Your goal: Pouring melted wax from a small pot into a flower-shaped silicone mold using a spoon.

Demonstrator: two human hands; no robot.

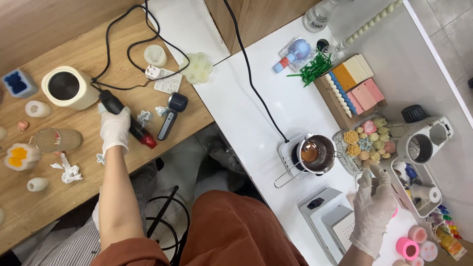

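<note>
Gripping the heat gun (129, 119), my left hand (115, 129) is wrapped around its black body on the wooden table (98, 59), fingers curled tight, with the red nozzle end angled toward me and the table edge; its cord runs back across the wood toward a white plug block (153, 72), which I judge is why the gun sits on this side, within cable reach. Just beside the gun lies a dark handheld tool (171, 114) and a small pale flower piece (144, 117), close enough to be worked on without shifting my arm. Farther left stand a cream cylinder pot (69, 87), a mesh-topped cup (54, 140) and several white moulds, one with a yellow centre (19, 156), spread apart, likely so each can cool or be reached alone. My right hand (373, 209), gloved like the left, hovers over the white counter (276, 93) with fingers loosely spread and holding nothing that I can make out; it is near the tray of wax flowers (368, 143) and a white caddy (423, 145). Between the two hands, a steel pitcher (318, 153) of brown liquid sits on a small hotplate (288, 150), its handle turned toward me, which looks handy for lifting. A white scale (331, 216) sits just below it, and pink candles (409, 246) at my right wrist.
</note>
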